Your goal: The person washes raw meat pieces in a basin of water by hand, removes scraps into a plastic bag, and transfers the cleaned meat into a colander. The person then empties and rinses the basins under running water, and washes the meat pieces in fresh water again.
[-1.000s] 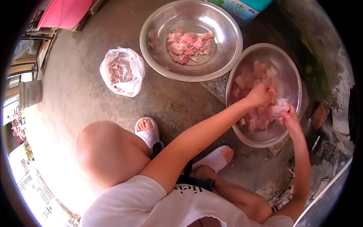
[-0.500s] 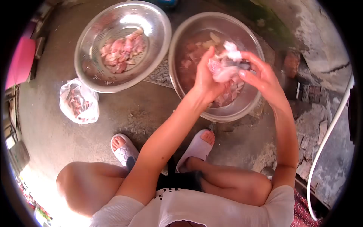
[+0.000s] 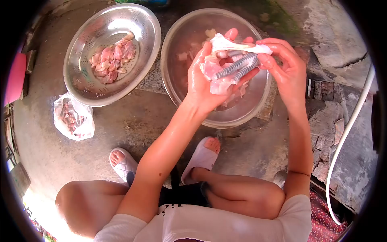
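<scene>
Above the metal basin point(image 3: 171, 86) of cloudy water and meat pieces, my left hand point(image 3: 201, 86) cradles a piece of raw meat point(image 3: 221, 86), fingers curled beneath and around it. A ridged grey tube-like part point(image 3: 242, 66), folded double, lies across that meat. My right hand point(image 3: 284, 60) pinches the whitish end of a pale strip point(image 3: 234, 45), stretched from the meat between both hands. To the left, a perforated metal colander point(image 3: 74, 52) holds pink meat pieces point(image 3: 111, 58).
A white plastic bag point(image 3: 86, 129) with small scraps stands on the floor below the colander. Pink plastic point(image 3: 15, 78) shows at the far left. A white hose point(image 3: 346, 145) and broken bricks point(image 3: 322, 90) lie on the right. Two slippered feet are below the basin.
Both hands have risen out of the basin with the meat, and the pale strip is now stretched between them. The view has shifted, so the containers appear further left.
</scene>
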### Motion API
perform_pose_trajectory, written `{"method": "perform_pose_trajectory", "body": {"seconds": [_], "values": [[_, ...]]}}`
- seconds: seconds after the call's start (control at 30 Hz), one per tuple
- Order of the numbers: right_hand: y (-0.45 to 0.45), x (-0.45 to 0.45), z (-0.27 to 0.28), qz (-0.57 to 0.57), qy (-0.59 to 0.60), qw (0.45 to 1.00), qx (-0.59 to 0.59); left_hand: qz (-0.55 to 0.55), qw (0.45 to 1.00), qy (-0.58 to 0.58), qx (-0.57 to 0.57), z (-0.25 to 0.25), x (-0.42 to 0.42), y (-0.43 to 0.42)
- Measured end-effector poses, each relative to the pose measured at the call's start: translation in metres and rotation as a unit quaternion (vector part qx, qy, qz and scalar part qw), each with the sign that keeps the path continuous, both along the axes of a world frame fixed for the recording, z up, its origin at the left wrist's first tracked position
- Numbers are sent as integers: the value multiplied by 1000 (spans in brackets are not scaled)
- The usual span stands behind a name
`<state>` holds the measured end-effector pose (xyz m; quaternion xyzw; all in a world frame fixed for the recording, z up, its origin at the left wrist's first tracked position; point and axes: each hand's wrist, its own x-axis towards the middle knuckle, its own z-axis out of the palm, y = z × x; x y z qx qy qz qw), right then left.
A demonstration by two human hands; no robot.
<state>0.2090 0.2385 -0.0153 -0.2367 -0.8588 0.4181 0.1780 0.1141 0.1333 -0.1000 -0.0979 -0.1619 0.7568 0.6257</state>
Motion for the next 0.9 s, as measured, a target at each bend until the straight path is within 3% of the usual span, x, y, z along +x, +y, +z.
{"method": "perform_pose_trajectory", "body": {"seconds": [0.07,0.17,0.27,0.37,0.4,0.5,0.6,0.7,0.73,0.83,0.9], "values": [[5,1,0,6,15,999,46,-6,1000,1,-9,1,-1,0],[-4,-2,3,-42,91,981,-167,-1,999,22,-26,-2,2,3],[-8,-7,14,-62,52,981,-177,17,997,56,-56,-3,5,3],[-10,-10,16,67,24,993,-98,22,999,31,-31,-6,3,2],[0,-6,8,130,22,991,-4,20,1000,12,-13,-7,2,1],[1,-7,11,158,-40,961,222,34,998,38,-22,-4,1,-1],[-15,-16,18,172,-58,924,336,37,998,38,31,-8,-1,-2],[-24,-14,13,227,-93,886,394,48,994,96,-5,0,-4,-5],[-21,-14,8,219,-70,885,406,31,998,48,14,1,-4,-6],[1,-8,-4,179,0,920,348,13,996,-25,82,-3,-6,-5],[-1,-6,-2,98,28,981,167,13,997,-19,77,-2,-6,-7]]}}
